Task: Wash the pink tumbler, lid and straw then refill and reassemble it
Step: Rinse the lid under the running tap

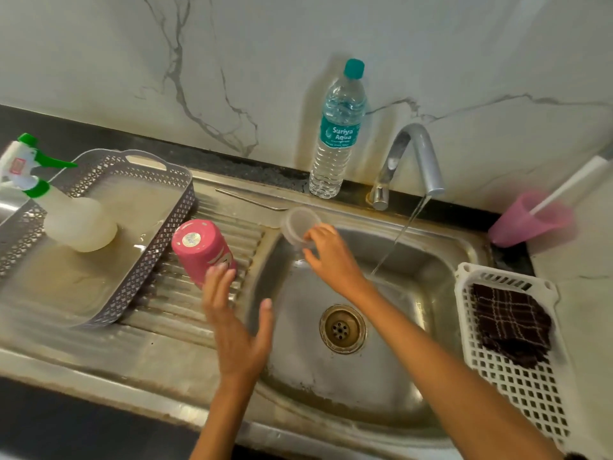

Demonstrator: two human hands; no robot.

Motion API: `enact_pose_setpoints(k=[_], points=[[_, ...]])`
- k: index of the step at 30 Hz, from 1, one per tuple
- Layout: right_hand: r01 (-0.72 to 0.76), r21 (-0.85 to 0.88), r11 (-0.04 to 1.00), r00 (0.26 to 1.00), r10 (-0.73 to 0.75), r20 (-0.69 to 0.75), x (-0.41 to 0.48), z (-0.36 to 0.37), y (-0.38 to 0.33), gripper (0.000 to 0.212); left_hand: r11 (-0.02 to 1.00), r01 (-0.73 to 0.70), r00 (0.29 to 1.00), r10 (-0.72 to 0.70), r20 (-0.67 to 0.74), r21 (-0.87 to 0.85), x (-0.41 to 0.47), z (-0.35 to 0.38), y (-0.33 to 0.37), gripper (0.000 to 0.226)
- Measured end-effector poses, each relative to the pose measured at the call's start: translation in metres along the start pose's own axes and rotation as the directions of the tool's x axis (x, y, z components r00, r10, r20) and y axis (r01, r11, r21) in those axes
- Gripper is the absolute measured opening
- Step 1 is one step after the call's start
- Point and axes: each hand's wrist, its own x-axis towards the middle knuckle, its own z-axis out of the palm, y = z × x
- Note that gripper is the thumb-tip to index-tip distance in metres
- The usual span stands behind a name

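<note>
We have the pink tumbler (201, 250) standing upside down on the ribbed drainboard (185, 293) left of the sink (414, 376), most likely so that it drains. Our left hand (237, 330) hovers just in front of it, fingers spread wide and holding nothing; whether a fingertip touches the tumbler we cannot tell. Our right hand (328, 254) pinches the clear lid (298, 224) by its rim at the basin's back left corner, thumb and fingers closed on it and its hollow side turned toward us. The tap (413, 161) is running, yet the lid sits to the left of the stream, so we judge it is either about to be rinsed or about to be set down.

The metal straw (250, 200) lies flat on the sink's back ledge, apart from both hands and out of the water. A sealed water bottle (338, 131) stands beside the tap, probably there for the refill; its label reads "Suriya Aqua", with smaller print below too fine to read. A round sticker on the tumbler's base is illegible, as is the red label on the spray bottle (49, 200) resting in the grey basket (109, 180). At the right, a dark checked cloth (510, 323) lies in a white basket (517, 393).
</note>
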Motion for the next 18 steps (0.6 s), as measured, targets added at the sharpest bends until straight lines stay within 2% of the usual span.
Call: enact_pose_setpoints(k=[2,4,7,8,10,12,13,15,17,18], points=[[-0.119,-0.049,0.992,0.993,0.119,-0.001,-0.025,-0.020,0.024,0.022,0.987,0.073,0.989,-0.053,0.137,-0.146,-0.005,0.020,0.021,0.056],[-0.238,-0.077,0.968,0.971,0.238,-0.009,-0.045,-0.040,0.048,0.023,0.933,0.216,0.952,-0.134,0.276,-0.289,-0.006,0.044,0.040,0.049],[-0.334,-0.080,0.939,0.943,0.332,-0.033,-0.060,-0.060,0.071,0.021,0.832,0.454,0.850,-0.296,0.436,-0.320,0.001,0.092,0.053,0.042],[-0.341,-0.074,0.937,0.940,0.338,-0.041,-0.063,-0.064,0.075,0.019,0.760,0.577,0.774,-0.393,0.496,-0.298,0.005,0.109,0.054,0.041],[-0.337,-0.054,0.940,0.941,0.336,-0.034,-0.066,-0.070,0.076,0.018,0.533,0.811,0.546,-0.543,0.638,-0.240,0.015,0.142,0.048,0.049],[-0.323,-0.012,0.946,0.946,0.323,-0.017,-0.069,-0.074,0.073,0.018,0.294,0.929,0.355,-0.548,0.757,-0.223,0.023,0.169,0.041,0.057],[-0.316,0.019,0.948,0.948,0.317,-0.014,-0.070,-0.073,0.071,0.018,0.183,0.952,0.306,-0.522,0.797,-0.245,0.027,0.180,0.039,0.057],[-0.287,0.073,0.955,0.958,0.287,-0.001,-0.072,-0.068,0.067,0.019,0.030,0.960,0.257,-0.496,0.830,-0.279,0.034,0.195,0.038,0.053],[-0.229,0.118,0.966,0.973,0.228,0.026,-0.073,-0.063,0.065,0.018,-0.051,0.955,0.227,-0.510,0.830,-0.293,0.036,0.205,0.038,0.048],[-0.190,0.131,0.973,0.982,0.187,0.039,-0.073,-0.063,0.066,0.019,-0.057,0.954,0.224,-0.520,0.824,-0.295,0.036,0.206,0.041,0.046]])
